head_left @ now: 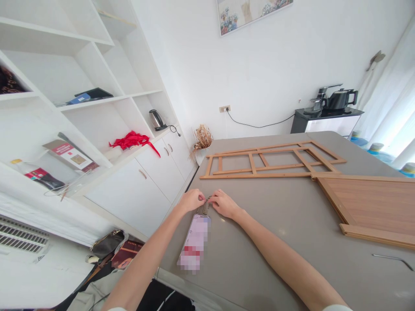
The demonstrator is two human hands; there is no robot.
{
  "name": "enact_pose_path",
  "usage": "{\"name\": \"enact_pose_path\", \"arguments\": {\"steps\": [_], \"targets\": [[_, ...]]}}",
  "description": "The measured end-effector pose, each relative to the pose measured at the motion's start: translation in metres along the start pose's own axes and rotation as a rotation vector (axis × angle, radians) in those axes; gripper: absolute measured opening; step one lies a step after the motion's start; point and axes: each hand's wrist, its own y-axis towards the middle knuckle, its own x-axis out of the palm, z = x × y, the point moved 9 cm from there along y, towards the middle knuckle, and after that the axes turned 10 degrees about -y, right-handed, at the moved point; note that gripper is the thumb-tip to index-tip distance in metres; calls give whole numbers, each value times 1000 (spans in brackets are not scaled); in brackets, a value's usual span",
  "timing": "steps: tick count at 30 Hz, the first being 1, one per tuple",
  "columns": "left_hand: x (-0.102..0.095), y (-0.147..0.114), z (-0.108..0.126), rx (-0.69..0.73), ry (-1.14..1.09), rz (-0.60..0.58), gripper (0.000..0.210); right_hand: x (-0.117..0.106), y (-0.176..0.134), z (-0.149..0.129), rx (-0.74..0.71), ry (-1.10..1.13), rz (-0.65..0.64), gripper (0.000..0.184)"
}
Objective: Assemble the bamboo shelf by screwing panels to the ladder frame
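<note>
My left hand (193, 199) is closed in a pinch above the left end of the table. Opposite it, my right hand (224, 204) has its fingers bent together, the tips almost meeting the left ones. Between and just below the fingertips lies a small cluster of thin metal screws (205, 211); what each hand pinches is too small to make out. A phone (195, 237) with a lit pinkish screen, partly blurred out, lies right below the screws. Beyond my hands, light wooden ladder-like frames (252, 163) lie flat, one overlapping another.
Wooden panels with frames (379, 198) lie stacked on the grey table (279, 255) at the right. An L-shaped hex key (393, 258) is near them. White cabinets (145, 177) stand left of the table. A black kettle (340, 99) sits on a stand behind it.
</note>
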Motion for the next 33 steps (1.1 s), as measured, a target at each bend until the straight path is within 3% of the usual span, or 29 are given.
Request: {"name": "enact_pose_path", "arguments": {"steps": [6,14,33], "targets": [[5,3,1,-26,26,-34,21,-1,-2,-8,-52,11,-5,22],[11,5,-9,-82,14,-81,20,3,1,-21,-153,-45,-52,37],[2,-11,0,-80,7,-90,24,-6,-2,-21,-98,-98,8,37]]}}
